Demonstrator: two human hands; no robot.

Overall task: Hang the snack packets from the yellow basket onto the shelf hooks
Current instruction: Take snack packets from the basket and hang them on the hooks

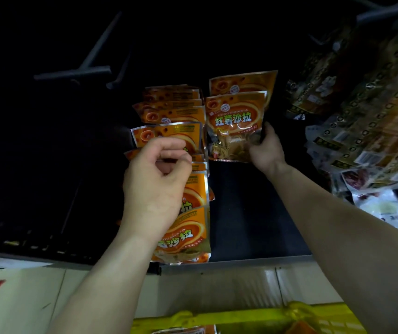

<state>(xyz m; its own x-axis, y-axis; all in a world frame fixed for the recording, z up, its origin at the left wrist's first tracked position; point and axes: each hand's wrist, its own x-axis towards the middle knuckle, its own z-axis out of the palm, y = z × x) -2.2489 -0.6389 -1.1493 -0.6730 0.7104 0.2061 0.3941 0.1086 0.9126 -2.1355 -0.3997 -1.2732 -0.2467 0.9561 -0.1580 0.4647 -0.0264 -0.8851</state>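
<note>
Two columns of orange snack packets hang on a dark shelf wall. My right hand (266, 147) grips the lower right corner of the front packet (235, 124) of the right column, with another packet (242, 81) hanging behind it. My left hand (155, 184) is curled loosely in front of the left column of several orange packets (186, 227); nothing shows between its fingers. The yellow basket (248, 319) sits at the bottom edge, with an orange packet inside.
Bare dark hooks (84, 68) stick out at the upper left. Darker packets of other snacks (366, 112) hang densely on the right. A pale shelf edge and floor (217, 285) run below the hanging packets.
</note>
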